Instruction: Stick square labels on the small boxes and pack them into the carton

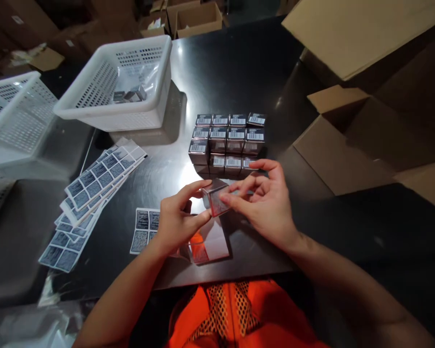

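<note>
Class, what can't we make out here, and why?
Head view:
Print on the sticker sheets: too small, blurred.
Right side of the small sheet: behind the left hand.
Leftmost basket: cut off by left edge.
Near face of held box: partly under right hand.

tabletop (284, 123): bare lane between small boxes (226, 139) and open carton (348, 162).
small boxes: block low reach ahead.
white basket (108, 112): walls block left, beyond label sheets (97, 182).

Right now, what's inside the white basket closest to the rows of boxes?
Inside the white basket, small grey boxes and clear plastic show; the near wall hides part of its floor.
</note>
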`<state>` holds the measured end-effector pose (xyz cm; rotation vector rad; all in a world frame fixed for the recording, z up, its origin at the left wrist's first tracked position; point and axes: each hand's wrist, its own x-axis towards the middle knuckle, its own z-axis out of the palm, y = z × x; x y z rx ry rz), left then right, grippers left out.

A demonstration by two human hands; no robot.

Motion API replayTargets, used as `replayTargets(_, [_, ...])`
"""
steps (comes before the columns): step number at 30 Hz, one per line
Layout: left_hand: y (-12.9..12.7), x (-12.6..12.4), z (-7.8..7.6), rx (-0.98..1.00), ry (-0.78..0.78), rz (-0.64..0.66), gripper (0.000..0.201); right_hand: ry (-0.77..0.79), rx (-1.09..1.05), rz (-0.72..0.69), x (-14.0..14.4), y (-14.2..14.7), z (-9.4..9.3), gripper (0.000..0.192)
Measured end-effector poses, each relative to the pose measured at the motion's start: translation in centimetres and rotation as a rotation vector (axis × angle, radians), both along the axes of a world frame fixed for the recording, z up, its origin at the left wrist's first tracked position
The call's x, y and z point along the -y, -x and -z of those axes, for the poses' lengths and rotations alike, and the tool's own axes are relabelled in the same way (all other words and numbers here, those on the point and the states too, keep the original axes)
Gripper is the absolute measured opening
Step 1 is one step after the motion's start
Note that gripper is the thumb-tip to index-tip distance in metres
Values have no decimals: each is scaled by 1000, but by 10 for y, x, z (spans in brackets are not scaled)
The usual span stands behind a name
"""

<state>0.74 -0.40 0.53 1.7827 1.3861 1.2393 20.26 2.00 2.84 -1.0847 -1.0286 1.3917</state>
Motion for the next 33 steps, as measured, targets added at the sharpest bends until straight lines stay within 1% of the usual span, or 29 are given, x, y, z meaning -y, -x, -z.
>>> replayTargets(2, [2, -2, 0, 41, 12, 24, 48, 21, 1, -31, -8, -5, 2, 83])
replayTargets(3, [4, -3, -1, 58, 27, 54, 47, 30, 3, -88, -13, -8, 3, 85])
replayTargets(4, [6, -3, -2, 66, 51, 97, 46, 39, 6, -180, -17, -11, 4, 85])
replayTargets(7, [10, 1, -5, 30, 149, 216, 44, 47, 17, -552, -25, -19, 3, 78])
replayTargets(8, [10, 2, -6, 5, 177, 232, 45, 20, 32, -636, -25, -21, 1, 74])
replayTargets(9, [11, 4, -8, -18, 207, 227, 50, -23, 59, -673, -24, -25, -1, 70])
replayTargets(10, [11, 5, -9, -24, 218, 195, 60, -86, 102, -654, -23, -30, -5, 66])
replayTargets(11, [12, 5, -11, -22, 225, 167, 68, -165, 164, -583, -20, -37, -11, 63])
replayTargets(12, [13, 5, -13, -10, 229, 141, 72, -252, 242, -474, -17, -46, -17, 60])
replayTargets(14, [19, 5, -16, 38, 232, 114, 68, -430, 432, -204, -8, -74, -34, 60])
replayTargets(16, [26, 3, -17, 93, 248, 116, 58, -593, 677, 48, -5, -114, -53, 58])
replayTargets(17, [30, 3, -16, 118, 267, 126, 57, -649, 819, 145, -7, -137, -63, 54])
replayTargets(18, [33, 2, -15, 138, 295, 138, 57, -669, 1000, 204, -11, -160, -72, 50])
replayTargets(19, [35, 2, -13, 154, 328, 147, 58, -641, 1189, 233, -17, -181, -80, 47])
replayTargets(20, [36, 3, -11, 166, 363, 154, 60, -571, 1397, 214, -24, -200, -87, 45])
replayTargets(22, [35, 5, -8, 180, 411, 158, 60, -418, 1804, 50, -38, -228, -97, 44])
replayTargets(23, [33, 6, -7, 182, 421, 156, 58, -353, 1945, -48, -43, -235, -100, 42])
replayTargets(24, [31, 7, -7, 180, 422, 154, 55, -307, 2036, -132, -47, -239, -102, 39])
replayTargets(25, [29, 8, -8, 176, 419, 154, 53, -274, 2081, -187, -51, -240, -102, 35])
replayTargets(27, [26, 8, -9, 167, 413, 156, 48, -214, 2093, -214, -56, -236, -100, 29])
replayTargets(29, [25, 5, -11, 150, 395, 158, 46, -127, 2107, -226, -61, -230, -96, 30])
replayTargets(33, [27, 0, -13, 118, 283, 178, 41, 40, 2127, -240, -74, -222, -94, 32])
